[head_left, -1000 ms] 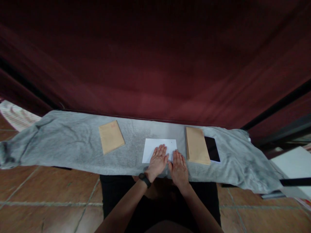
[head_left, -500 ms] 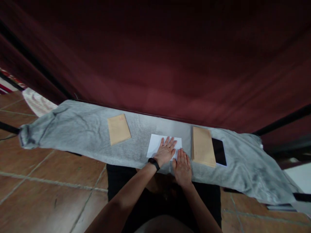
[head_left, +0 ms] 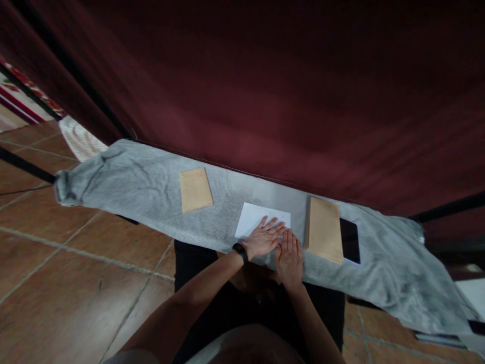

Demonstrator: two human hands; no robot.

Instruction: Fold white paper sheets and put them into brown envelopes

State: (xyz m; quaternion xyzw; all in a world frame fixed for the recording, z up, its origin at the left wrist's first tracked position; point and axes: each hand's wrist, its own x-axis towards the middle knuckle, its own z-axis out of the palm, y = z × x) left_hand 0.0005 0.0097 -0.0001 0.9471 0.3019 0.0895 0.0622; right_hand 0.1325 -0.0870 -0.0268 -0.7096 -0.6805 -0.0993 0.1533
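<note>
A white sheet of paper (head_left: 252, 217) lies on the grey cloth in front of me. My left hand (head_left: 264, 236), with a dark band at the wrist, rests flat on its lower right part, fingers spread. Beside it, my right hand (head_left: 289, 259) lies palm down at the paper's lower right corner, fingers straight and side by side. The fingertips of both hands are close together. Neither hand grips anything. Part of the paper is hidden under the hands.
The grey cloth (head_left: 151, 184) covers a long narrow surface. A tan envelope (head_left: 196, 190) lies on the left. Right of my hands is a thicker tan stack (head_left: 325, 230), partly over a dark tablet or phone (head_left: 350, 241). A dark red curtain (head_left: 246, 101) hangs behind.
The view has tilted and shifted. My left hand has slid down and right over the paper, uncovering more of its upper part. Both hands remain flat.
</note>
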